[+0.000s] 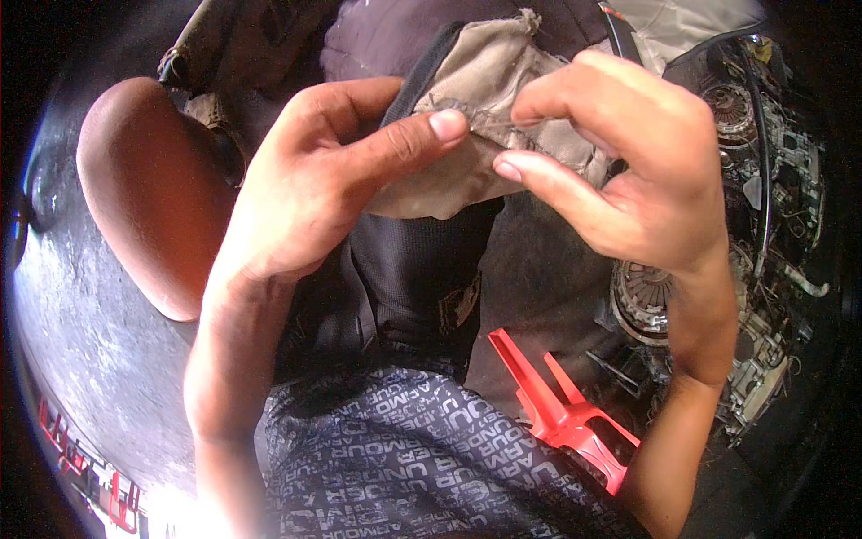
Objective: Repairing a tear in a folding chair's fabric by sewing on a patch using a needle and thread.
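Observation:
A worn beige piece of fabric (467,76) with a dark edge band hangs between my hands, a rough line of dark stitches running across it. My left hand (314,171) grips its left side, the thumb lying on top near the stitching and the other fingers behind. My right hand (637,162) is curled over the right part, with index finger and thumb bent towards the stitched seam. Fabric passes in between those fingers. Whether a needle or thread is also there is too small to tell. My right hand's remaining fingers are mostly hidden.
Greasy engine parts with a round clutch cover (642,292) lie on the right. A red plastic object with legs (566,418) stands low right of centre. At left is a smooth brown rounded shape (148,198); dark purple padded cloth (382,40) lies beyond the fabric.

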A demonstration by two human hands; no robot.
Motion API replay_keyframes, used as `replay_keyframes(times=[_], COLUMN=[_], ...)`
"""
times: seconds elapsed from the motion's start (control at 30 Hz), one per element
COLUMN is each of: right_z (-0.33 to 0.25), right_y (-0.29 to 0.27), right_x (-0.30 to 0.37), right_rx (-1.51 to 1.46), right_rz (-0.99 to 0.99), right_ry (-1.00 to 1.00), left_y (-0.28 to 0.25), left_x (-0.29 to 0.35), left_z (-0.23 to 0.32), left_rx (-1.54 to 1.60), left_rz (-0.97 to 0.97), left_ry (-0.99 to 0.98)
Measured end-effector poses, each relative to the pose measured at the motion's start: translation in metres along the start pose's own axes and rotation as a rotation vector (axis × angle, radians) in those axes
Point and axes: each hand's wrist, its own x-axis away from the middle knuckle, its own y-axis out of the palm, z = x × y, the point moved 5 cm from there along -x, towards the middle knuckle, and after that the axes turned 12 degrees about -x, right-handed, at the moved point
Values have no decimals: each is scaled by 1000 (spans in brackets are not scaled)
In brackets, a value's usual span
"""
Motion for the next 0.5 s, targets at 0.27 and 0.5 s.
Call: replay_keyframes(times=[0.27, 0.5], right_z=[3, 9], right_y=[1, -1], right_x=[0, 1], right_rx=[-51, -154], right_rz=[45, 16], right_ry=[178, 233], left_y=[-2, -3], left_x=[1, 0], left_z=[-1, -3], left_rx=[64, 54], left_rz=[-20, -28], left_ry=[-3, -26])
